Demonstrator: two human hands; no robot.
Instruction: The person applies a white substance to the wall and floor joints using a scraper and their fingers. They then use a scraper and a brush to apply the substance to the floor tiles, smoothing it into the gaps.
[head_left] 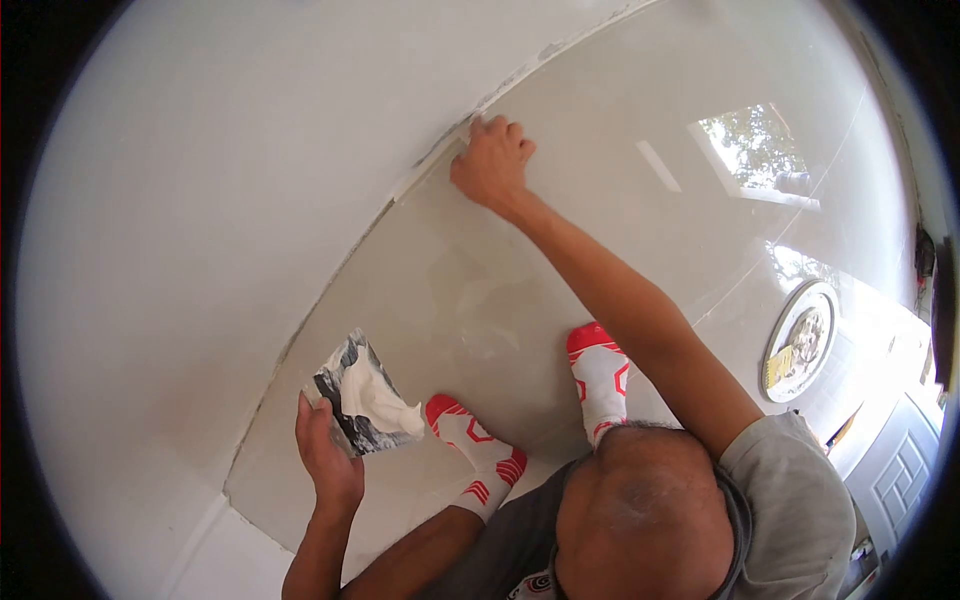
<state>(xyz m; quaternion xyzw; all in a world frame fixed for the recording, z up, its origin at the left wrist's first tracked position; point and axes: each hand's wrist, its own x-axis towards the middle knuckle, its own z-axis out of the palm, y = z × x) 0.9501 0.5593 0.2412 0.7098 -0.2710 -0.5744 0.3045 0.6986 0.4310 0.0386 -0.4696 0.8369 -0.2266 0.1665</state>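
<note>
My left hand (328,458) grips the edge of a flat dark board, which carries a thick heap of white paste (372,393). Some of its black surface shows, smeared with white. Farther forward, my right hand (492,160) is at the joint (395,198) where the pale wall (200,220) meets the glossy floor (480,280). Its fingers are curled down against this edge, and what they hold, if anything, is hidden. White filler and rough patches show along parts of the joint.
My feet in red and white socks (600,385) stand on the shiny tiles, which reflect a window. To the right lies a round plate (827,350) with whitish paste and a yellow spreader (778,367). A panelled grey door (905,470) shows at the lower right.
</note>
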